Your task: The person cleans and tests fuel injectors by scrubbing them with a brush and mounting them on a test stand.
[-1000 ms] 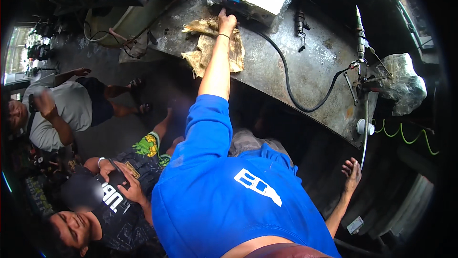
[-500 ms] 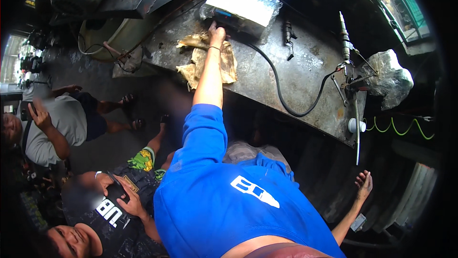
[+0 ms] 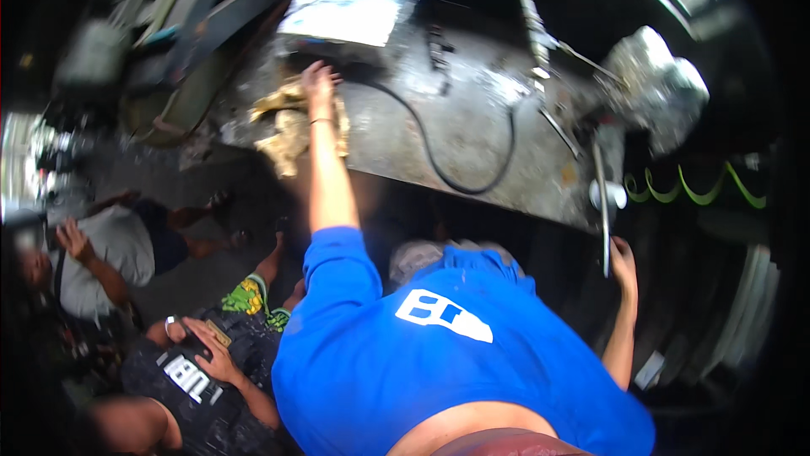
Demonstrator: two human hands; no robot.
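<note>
My left hand (image 3: 321, 83) is stretched over the bench, its blurred fingers loosely apart with nothing seen in them. It is just in front of a box wrapped in clear plastic (image 3: 342, 13), at the edge of a crumpled tan cloth (image 3: 285, 137). At the bench's right end, my right hand (image 3: 623, 264) is beside the lower end of a long metal lever (image 3: 602, 190). Its fingers point upward; blur hides whether they touch the lever. A black hose (image 3: 428, 152) curves from the box toward a slim metal injector-like part (image 3: 530, 21) standing upright.
The metal bench (image 3: 388, 140) also bears a small dark injector-like part (image 3: 439, 51) and a plastic-wrapped bundle (image 3: 654, 85). A white round cup-like piece (image 3: 609, 195) is by the lever, with a green coiled hose (image 3: 692, 194) beyond. Two people (image 3: 190, 372) are at the left.
My left hand has drawn back a little from the box front, its fingers loosening. My right hand has risen to the lever's end. The whole view has shifted and blurred.
</note>
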